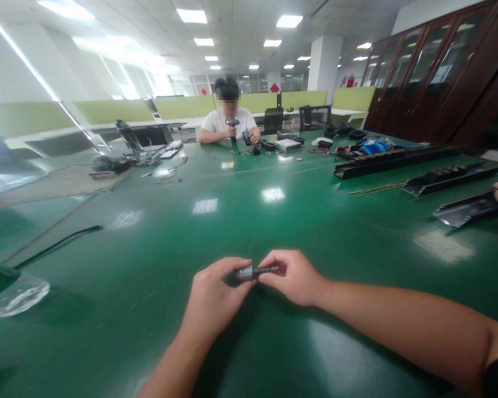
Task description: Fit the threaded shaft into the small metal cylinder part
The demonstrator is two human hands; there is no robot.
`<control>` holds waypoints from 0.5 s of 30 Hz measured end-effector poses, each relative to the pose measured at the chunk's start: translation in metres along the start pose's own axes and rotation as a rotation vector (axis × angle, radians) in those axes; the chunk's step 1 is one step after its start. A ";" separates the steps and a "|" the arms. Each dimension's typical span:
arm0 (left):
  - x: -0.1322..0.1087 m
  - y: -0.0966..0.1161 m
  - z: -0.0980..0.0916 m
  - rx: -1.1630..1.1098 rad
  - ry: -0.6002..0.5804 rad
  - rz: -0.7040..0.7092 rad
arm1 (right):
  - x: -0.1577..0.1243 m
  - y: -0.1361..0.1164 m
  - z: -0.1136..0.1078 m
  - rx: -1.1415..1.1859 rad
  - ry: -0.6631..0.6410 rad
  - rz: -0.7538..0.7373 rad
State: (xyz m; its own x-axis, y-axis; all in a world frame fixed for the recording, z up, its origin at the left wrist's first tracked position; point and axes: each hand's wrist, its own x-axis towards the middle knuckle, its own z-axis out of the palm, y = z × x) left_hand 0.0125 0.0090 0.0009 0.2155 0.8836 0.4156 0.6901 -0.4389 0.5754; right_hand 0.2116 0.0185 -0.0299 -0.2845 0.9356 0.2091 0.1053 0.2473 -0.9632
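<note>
My left hand (216,293) and right hand (292,276) each pinch one end of the metal cylinder (255,271), so it sits level above the table (232,221)

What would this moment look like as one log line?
left hand: pinches cylinder, metal end | right hand: pinches its dark end | where: over green table

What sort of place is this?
Likely an assembly workroom inside an open-plan office: a long green worktable strewn with black metal rails, green desk partitions behind, and a small metal cylinder held between the left hand and right hand.
</note>
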 end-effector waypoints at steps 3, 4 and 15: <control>0.000 0.001 -0.001 0.003 0.006 -0.003 | 0.000 0.000 0.000 0.008 0.000 0.005; 0.000 0.001 -0.001 0.003 0.006 -0.004 | 0.000 0.000 0.000 0.008 0.001 0.006; 0.001 -0.004 -0.001 0.014 0.004 0.014 | 0.002 0.004 -0.001 0.018 0.003 0.029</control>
State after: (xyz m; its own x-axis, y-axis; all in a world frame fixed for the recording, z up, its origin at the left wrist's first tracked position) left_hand 0.0090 0.0117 0.0000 0.2226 0.8767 0.4265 0.6967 -0.4490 0.5595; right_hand 0.2126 0.0215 -0.0330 -0.2788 0.9430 0.1815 0.0964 0.2155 -0.9717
